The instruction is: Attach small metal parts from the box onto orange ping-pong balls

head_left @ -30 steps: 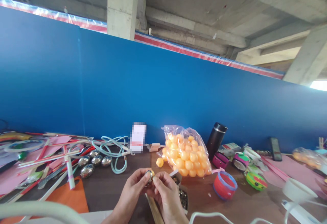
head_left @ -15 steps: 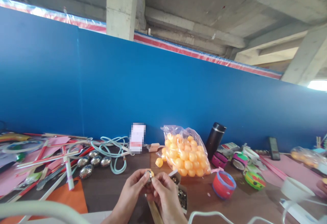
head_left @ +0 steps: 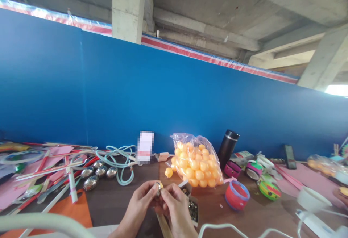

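Observation:
Near the front of the table, my left hand (head_left: pixel 143 199) grips a small orange ball (head_left: pixel 158 188) whose visible side is partly covered in shiny silver pieces. My right hand (head_left: pixel 176 203) is closed against the same ball from the right, thumb and fingertips pinched at its surface. Any small piece between those fingertips is hidden. Just beyond my right hand stands an open box (head_left: pixel 193 211) of small shiny metal pieces, with a second small box (head_left: pixel 185 190) behind it. Silver-covered balls (head_left: pixel 90 183) lie in a group to the left.
A clear bag of orange balls (head_left: pixel 199 165) stands ahead, with one loose orange ball (head_left: pixel 168 172) beside it. Rightward are a black flask (head_left: pixel 228 147), a red-and-blue tape roll (head_left: pixel 237 195) and a white cable (head_left: pixel 223 226). Sticks, a pale blue cord (head_left: pixel 126 182) and orange sheet (head_left: pixel 73 212) fill the left.
The view has shifted very slightly. Both hands stay around the ball in nearly the same pose, with only a small movement of the fingers.

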A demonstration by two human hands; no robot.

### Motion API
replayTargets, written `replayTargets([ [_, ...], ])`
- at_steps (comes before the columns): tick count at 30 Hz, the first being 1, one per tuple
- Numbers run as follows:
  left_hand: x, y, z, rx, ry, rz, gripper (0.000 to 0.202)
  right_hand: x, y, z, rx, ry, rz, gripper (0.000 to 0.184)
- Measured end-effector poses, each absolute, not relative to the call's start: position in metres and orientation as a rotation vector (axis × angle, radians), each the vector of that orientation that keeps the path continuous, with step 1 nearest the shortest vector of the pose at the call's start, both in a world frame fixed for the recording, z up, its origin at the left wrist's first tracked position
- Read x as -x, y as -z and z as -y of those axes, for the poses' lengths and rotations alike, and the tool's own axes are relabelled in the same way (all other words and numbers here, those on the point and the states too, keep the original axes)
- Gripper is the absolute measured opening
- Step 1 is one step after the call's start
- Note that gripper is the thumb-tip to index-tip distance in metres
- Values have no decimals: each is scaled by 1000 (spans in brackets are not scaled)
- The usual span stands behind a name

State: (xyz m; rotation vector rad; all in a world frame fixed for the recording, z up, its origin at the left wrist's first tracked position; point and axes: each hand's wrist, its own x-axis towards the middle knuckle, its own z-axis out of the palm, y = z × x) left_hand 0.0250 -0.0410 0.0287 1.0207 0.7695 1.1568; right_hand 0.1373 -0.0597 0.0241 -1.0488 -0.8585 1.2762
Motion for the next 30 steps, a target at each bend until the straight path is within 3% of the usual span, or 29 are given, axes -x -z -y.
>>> replayTargets([
  [19, -27, -32, 43, -927, -1117, -605, 28, -138, -20, 61, 693, -1502, 682, 25],
  [24, -28, -29, 42, -957, -1138, -619, 25, -137, -16, 59, 755, -1472, 741, 23],
  [30, -29, -29, 42, -971, -1129, -663, 36, -137, -13, 56, 861, -1401, 837, 27],
])
